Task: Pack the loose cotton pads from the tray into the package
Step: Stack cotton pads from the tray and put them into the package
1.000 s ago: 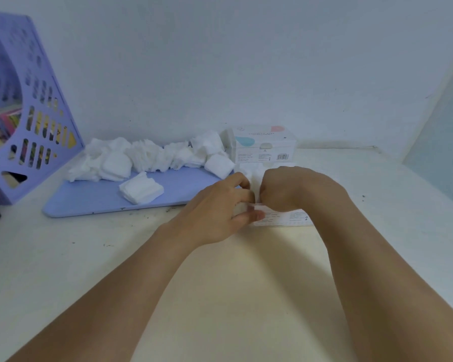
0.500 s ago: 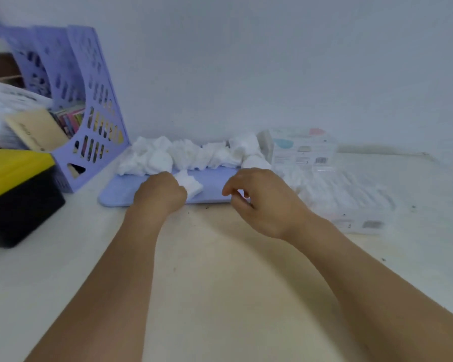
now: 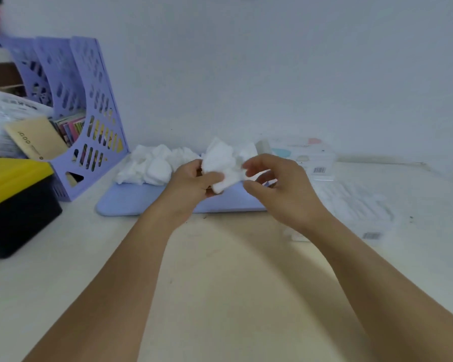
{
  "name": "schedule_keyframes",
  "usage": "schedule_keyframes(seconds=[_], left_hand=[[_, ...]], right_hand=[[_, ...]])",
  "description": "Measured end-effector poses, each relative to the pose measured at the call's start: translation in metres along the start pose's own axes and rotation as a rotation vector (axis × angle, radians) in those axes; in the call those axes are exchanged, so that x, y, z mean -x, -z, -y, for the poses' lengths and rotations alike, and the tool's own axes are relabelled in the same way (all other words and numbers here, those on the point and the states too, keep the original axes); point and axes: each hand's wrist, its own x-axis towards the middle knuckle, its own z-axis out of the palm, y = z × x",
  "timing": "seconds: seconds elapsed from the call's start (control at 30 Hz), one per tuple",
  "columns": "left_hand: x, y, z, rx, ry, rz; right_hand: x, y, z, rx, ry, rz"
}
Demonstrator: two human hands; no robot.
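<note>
My left hand (image 3: 191, 182) grips a bunch of white cotton pads (image 3: 221, 163), lifted above the lavender tray (image 3: 131, 199). My right hand (image 3: 277, 186) hovers just to the right of the bunch with curved fingers, its fingertips at the pads' edge; whether it pinches them is unclear. More loose cotton pads (image 3: 152, 163) lie heaped along the tray's far edge. The clear plastic package (image 3: 351, 205), partly filled with pads, lies flat on the table to the right of the tray.
A white cotton pad box (image 3: 309, 155) stands by the wall behind the package. A lavender file rack (image 3: 89, 118) with papers stands at the left, with a black and yellow box (image 3: 13, 202) in front of it. The wall runs close behind the tray.
Both hands left the package and moved left to the tray. My left hand took a bunch of pads and lifted it; my right hand came up beside it. The view swung left.
</note>
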Motion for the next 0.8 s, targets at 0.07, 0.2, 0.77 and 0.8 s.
schedule_keyframes(seconds=[0.07, 0.2, 0.77, 0.8], left_hand=[[0.008, -0.019, -0.007, 0.111, -0.060, 0.079], [0.015, -0.036, -0.006, 0.170, -0.085, 0.160], [0.017, -0.038, -0.006, -0.191, -0.076, 0.144], [0.020, -0.040, -0.007, -0.208, -0.061, 0.193]], right_hand=[[-0.002, 0.005, 0.001, -0.123, -0.119, 0.066], [-0.003, 0.011, 0.000, -0.306, -0.170, 0.037], [-0.009, 0.050, 0.003, -0.189, 0.047, 0.197], [-0.010, 0.049, 0.002, -0.149, 0.057, 0.200]])
